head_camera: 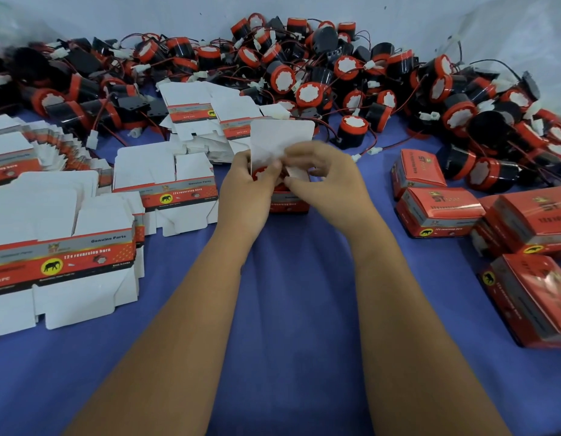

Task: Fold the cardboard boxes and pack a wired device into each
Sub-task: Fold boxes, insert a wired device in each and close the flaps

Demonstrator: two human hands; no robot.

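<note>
A small red cardboard box [288,204] stands on the blue cloth at the centre, its white lid flap [282,136] raised. Inside it shows the red rim of a wired device [261,174]. My left hand [246,184] grips the box's left side, thumb at the opening. My right hand [320,177] pinches a small white side flap [296,172] at the box's top. Most of the box is hidden by my fingers.
A big heap of black-and-red wired horns [304,73] fills the back. Flat unfolded boxes [62,247] lie in stacks on the left. Several closed red boxes [442,212] sit on the right. Blue cloth [298,309] lies between my forearms.
</note>
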